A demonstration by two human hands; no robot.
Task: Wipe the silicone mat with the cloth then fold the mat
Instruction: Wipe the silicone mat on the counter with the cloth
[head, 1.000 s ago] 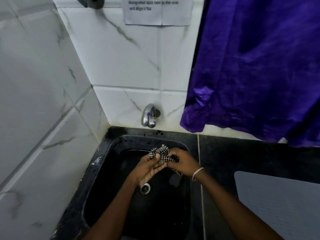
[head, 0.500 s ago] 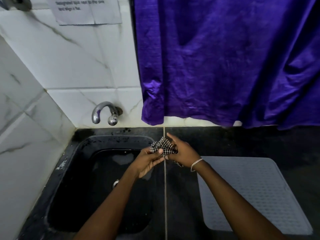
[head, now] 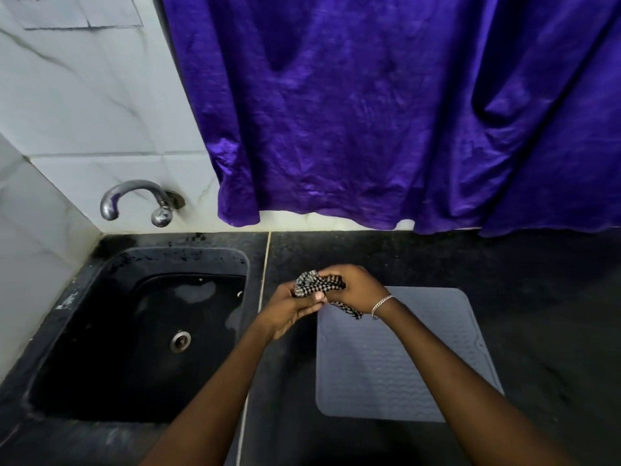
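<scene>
Both hands now shifting rightward from black sink (head: 84, 297): left hand (head: 289, 311) and right hand (head: 356, 287) gripping crumpled black-and-white checked cloth (head: 316, 285) (corner dangling) over far-left corner of flat grey silicone mat (head: 403, 358).

This is looking like a home kitchen or wash area: a black sink (head: 100, 338) with a metal drain (head: 180, 341) is sitting sunk into the left end of a dark stone counter (head: 554, 314), and a chrome tap (head: 134, 200) is sticking out of the wall just behind it. White marble-patterned tiles (head: 84, 105) are covering the walls at the corner, a purple curtain (head: 386, 112) is hanging down to the counter's back edge, and a printed paper notice (head: 77, 11) is hanging taped on the tiles.
</scene>
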